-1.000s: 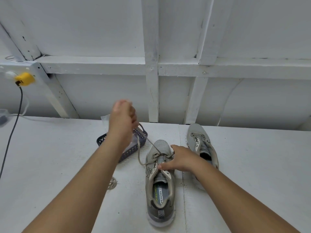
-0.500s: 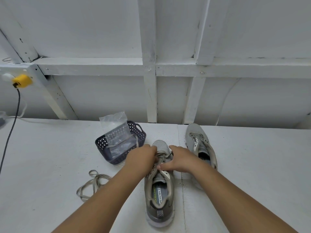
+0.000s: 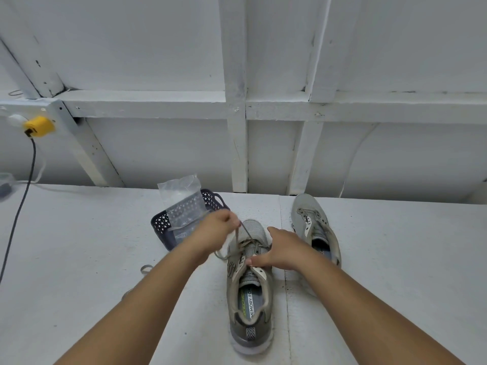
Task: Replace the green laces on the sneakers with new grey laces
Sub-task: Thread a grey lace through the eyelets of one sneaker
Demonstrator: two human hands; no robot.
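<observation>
A grey-green sneaker [image 3: 249, 299] stands heel toward me in the middle of the white table. My left hand [image 3: 214, 231] is raised just left of its toe, fingers pinched on a dull green lace [image 3: 238, 237] that runs taut down into the front eyelets. My right hand [image 3: 279, 250] presses on the tongue and right eyelet row, thumb on the eyelet strip. The second sneaker [image 3: 315, 229] lies to the right, without a lace in its eyelets. A bit of loose lace [image 3: 145, 268] shows left of my left forearm.
A dark perforated basket [image 3: 164, 227] with a clear plastic bag [image 3: 183, 206] stands behind my left hand. A black cable [image 3: 19, 214] hangs from a yellow plug [image 3: 39, 126] at far left. White wall framing rises behind the table.
My left hand dropped from high over the basket down to the sneaker's eyelets, then lifted slightly left, pulling the lace taut. My right hand stayed on the sneaker.
</observation>
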